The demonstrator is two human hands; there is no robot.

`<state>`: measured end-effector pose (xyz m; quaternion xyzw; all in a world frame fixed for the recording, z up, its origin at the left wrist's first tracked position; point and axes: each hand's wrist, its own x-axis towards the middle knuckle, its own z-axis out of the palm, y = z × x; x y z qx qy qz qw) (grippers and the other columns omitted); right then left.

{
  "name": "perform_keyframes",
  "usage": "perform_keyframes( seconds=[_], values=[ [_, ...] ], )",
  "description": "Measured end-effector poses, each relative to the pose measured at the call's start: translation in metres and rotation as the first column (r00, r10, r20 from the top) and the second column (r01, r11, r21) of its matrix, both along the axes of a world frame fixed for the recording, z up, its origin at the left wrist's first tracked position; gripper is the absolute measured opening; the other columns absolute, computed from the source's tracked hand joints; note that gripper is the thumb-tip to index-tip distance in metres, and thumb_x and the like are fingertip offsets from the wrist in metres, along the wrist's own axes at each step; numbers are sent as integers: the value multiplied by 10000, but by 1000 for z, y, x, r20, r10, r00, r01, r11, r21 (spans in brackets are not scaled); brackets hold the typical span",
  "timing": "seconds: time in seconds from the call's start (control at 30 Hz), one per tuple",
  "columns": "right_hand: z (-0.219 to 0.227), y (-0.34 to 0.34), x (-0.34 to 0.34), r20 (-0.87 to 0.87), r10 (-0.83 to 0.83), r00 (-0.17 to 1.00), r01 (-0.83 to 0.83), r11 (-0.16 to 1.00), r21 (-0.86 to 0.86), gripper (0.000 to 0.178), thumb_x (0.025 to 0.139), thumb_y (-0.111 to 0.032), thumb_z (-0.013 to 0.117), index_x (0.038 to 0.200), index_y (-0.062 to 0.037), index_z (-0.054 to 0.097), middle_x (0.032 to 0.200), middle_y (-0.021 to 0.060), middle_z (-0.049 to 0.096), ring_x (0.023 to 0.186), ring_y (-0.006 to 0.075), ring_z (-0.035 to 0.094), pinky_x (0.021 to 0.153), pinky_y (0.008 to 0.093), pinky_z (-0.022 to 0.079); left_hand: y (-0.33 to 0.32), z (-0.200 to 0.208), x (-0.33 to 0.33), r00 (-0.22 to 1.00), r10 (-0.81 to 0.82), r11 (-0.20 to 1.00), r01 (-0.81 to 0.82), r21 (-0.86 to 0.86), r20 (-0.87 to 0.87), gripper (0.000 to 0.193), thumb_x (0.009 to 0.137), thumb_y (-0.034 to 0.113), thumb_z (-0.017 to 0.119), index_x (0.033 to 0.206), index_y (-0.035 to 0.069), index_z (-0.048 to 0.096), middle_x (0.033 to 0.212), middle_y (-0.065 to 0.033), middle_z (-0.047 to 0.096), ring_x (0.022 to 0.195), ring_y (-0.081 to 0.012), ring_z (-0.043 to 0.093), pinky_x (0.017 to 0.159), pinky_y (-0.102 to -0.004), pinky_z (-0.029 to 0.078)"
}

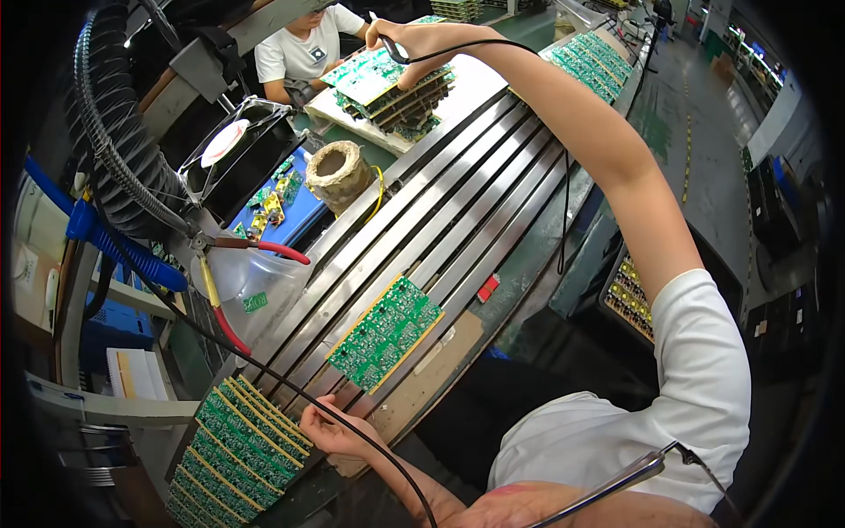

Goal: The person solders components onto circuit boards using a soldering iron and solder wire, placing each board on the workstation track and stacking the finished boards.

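Note:
My right arm stretches far forward. My right hand point(407, 51) is at the stack of green circuit boards point(396, 107), its fingers and thumb spanning the top circuit board point(359, 74). A black cord point(458, 46) loops by that hand. Low in the picture, my left hand point(336, 431) has loosely curled fingers with nothing visible in them. It is beside a row of green boards with yellowish edges point(239, 444). A single green circuit board panel point(387, 333) lies on the metal rails point(414, 211) between my hands.
Red-handled pliers point(286, 253) hang by a clear plastic bag at left. A crusty round pot point(339, 174) stands near a blue tray point(299, 222) of small parts. A fan point(231, 145) and hose are at left. Across the bench sits a person point(308, 48). More boards point(591, 66) lie far right.

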<state>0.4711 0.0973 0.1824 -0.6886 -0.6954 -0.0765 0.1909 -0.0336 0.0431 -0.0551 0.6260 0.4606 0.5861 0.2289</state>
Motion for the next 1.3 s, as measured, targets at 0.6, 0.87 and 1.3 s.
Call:
perform_keyframes(
  seconds=[0.6, 0.87, 1.3],
  values=[
    [-164, -176, -183, -721, 370, 586, 73, 862, 501, 354, 942, -28, 614, 1294, 5, 638, 860, 89, 725, 684, 151, 625, 624, 235, 496, -32, 34, 72, 830, -134, 896, 335, 291, -541, 175, 813, -36, 674, 924, 78, 600, 1075, -69, 681, 1045, -300, 644, 979, -461, 438],
    [-193, -210, -203, -829, 346, 440, 111, 895, 433, 347, 839, -19, 658, 1179, 42, 687, 857, 127, 708, 682, 196, 615, 638, 274, 505, -25, 47, 99, 773, -143, 906, 353, 232, -618, 156, 809, 0, 679, 919, 76, 598, 1073, -69, 691, 1087, -312, 657, 995, -473, 436],
    [-207, -210, -205, -719, 390, 575, 29, 869, 495, 299, 786, -55, 681, 1063, 50, 722, 846, 147, 702, 667, 247, 585, 661, 320, 501, -28, 46, 101, 771, -157, 946, 297, 131, -617, 129, 824, 20, 670, 906, 73, 587, 1139, -82, 683, 1159, -349, 632, 1046, -519, 411]
  ],
)
